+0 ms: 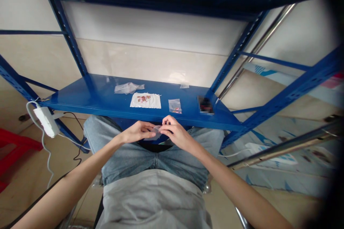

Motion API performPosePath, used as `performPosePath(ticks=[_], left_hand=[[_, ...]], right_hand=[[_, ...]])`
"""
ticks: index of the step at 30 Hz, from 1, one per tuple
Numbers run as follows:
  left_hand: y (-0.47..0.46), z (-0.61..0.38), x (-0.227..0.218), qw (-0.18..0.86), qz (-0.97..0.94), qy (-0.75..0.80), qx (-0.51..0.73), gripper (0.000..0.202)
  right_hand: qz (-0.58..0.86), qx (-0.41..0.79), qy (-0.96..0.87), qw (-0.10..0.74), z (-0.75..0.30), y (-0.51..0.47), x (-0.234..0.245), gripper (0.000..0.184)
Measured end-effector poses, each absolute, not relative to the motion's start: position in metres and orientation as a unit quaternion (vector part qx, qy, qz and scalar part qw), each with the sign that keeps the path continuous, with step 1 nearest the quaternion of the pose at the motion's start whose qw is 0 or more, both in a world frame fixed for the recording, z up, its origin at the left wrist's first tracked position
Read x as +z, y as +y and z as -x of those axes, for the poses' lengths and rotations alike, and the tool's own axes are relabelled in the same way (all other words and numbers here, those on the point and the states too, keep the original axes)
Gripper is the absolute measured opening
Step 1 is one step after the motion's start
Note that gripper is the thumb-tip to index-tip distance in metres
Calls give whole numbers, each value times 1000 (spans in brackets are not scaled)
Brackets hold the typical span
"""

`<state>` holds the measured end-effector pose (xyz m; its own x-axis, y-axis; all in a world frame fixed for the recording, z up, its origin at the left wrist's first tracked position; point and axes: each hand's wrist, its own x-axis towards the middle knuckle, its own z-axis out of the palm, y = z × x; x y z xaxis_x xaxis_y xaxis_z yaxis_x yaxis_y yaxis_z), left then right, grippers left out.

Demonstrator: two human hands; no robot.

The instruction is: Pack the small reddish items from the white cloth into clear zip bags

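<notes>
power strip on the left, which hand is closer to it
Left. The left hand sits to the right of the power strip, over the lap; the right hand is even farther right. Both pinch a small clear bag between them.

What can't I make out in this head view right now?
All in the head view:
1. Clear bag: left hand and right hand cover most of it; contents hidden.
2. Dark object on blue shelf: blurred out.
3. Red pieces on white cloth: too small to identify.
</notes>
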<state>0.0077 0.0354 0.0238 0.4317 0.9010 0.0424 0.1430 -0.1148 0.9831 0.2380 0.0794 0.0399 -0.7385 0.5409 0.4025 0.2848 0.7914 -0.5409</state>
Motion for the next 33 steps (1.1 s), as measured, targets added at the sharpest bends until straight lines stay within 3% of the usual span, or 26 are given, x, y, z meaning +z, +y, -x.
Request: performPosePath(ticks=[4, 14, 21, 26, 33], left_hand=[[29, -26, 25, 516, -708, 350, 333, 55], [23, -38, 16, 517, -683, 336, 391, 39], [26, -35, 15, 494, -653, 364, 443, 41], [22, -37, 22, 402, -710, 379, 437, 30], [17, -34, 21, 378, -740, 402, 384, 16]], right_hand=[[240, 184, -912, 279, -237, 76, 41, 19], [221, 210, -892, 335, -231, 65, 44, 12], [211, 213, -874, 381, -232, 58, 50, 24], [179, 218, -886, 369, -231, 56, 49, 30], [136, 147, -918, 342, -233, 57, 46, 36]])
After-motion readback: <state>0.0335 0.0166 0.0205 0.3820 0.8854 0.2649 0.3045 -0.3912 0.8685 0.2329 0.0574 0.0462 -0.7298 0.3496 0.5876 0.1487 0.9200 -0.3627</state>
